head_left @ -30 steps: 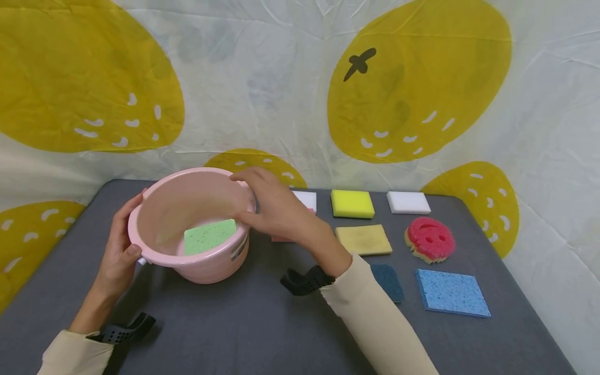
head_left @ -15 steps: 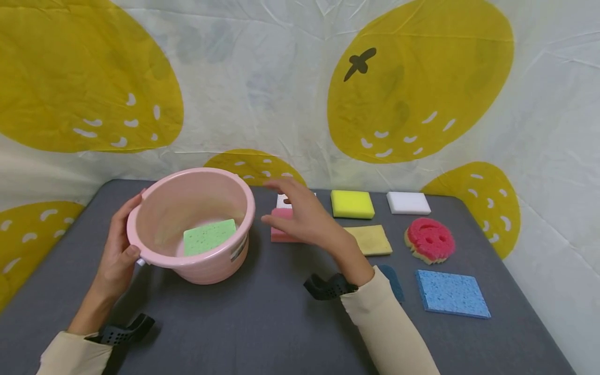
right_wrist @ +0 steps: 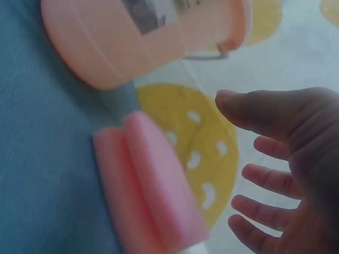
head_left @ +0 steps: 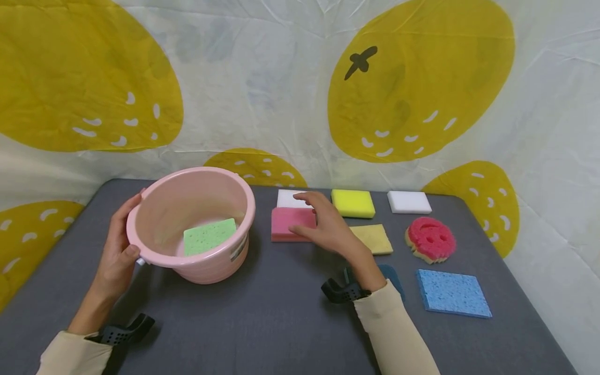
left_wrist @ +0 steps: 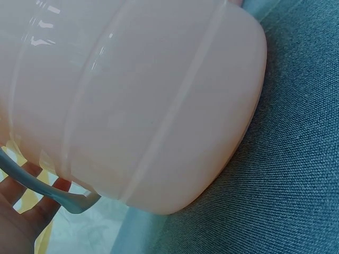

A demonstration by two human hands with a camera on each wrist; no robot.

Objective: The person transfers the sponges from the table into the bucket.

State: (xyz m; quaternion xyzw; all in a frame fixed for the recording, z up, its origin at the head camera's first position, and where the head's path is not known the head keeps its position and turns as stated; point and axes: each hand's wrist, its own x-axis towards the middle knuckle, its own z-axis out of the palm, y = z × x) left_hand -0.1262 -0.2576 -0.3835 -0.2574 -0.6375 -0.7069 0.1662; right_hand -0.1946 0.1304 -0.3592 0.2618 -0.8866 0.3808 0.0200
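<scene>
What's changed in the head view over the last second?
The right hand has moved rightward, away from the bucket's rim, and now hovers near the pink sponge, holding nothing. The left hand still holds the bucket, and the green sponge still lies inside.

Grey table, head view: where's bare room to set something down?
Widest: front middle of the table, between the left sleeve and right sleeve, before the pink bucket. Also front right, below the light-blue sponge. Narrow gap between bucket and pink sponge. Crowded: back right, around the bright yellow sponge; right hand hangs by the pink one.
</scene>
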